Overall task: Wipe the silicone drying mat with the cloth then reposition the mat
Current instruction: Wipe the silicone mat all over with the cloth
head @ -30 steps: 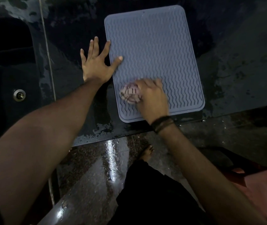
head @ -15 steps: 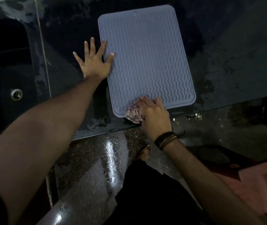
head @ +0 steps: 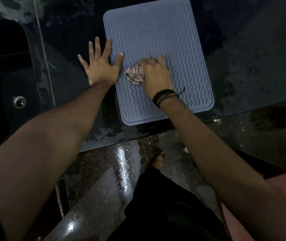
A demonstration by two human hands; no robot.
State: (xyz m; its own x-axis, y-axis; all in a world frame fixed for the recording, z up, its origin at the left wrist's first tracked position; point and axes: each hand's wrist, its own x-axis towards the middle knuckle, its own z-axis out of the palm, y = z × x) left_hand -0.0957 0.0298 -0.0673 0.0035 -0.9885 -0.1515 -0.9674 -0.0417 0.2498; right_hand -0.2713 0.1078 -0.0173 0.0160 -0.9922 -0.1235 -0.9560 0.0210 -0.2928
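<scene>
a: state the position of the work item.

b: the blue-grey rectangular silicone drying mat (head: 158, 40), with wavy ridges and rounded corners, lies flat on the dark, wet, glossy desk (head: 251, 63). its near short edge sits close to the front edge of the desk.

a: state the condition of the left hand (head: 100, 66).

b: fingers straight and spread wide, palm down. most of the hand rests on the desk just beside the mat's left long edge. the thumb and the tip of the index finger lie over that edge, on the mat surface.

a: state the condition of the right hand (head: 154, 73).

b: fingers curled over a bunched pale cloth with dark check lines (head: 135, 74), holding it against the mat. the cloth sits in the left-centre area of the mat, protruding from the left side of the hand, near the left thumb. the fingertips appear motion-blurred. a band of dark cords (head: 164, 97) circles the right wrist.

a: list the surroundings.

b: a dark sink basin (head: 3, 66) is recessed in the desk at the left, with a round metal fitting (head: 19, 101) visible. below the desk edge is a speckled, shiny wet floor (head: 104, 171), with one bare foot (head: 159, 159) and dark clothing (head: 165, 206) in view. a reddish object (head: 278, 197) occupies the lower right corner; its identity cannot be determined.
</scene>
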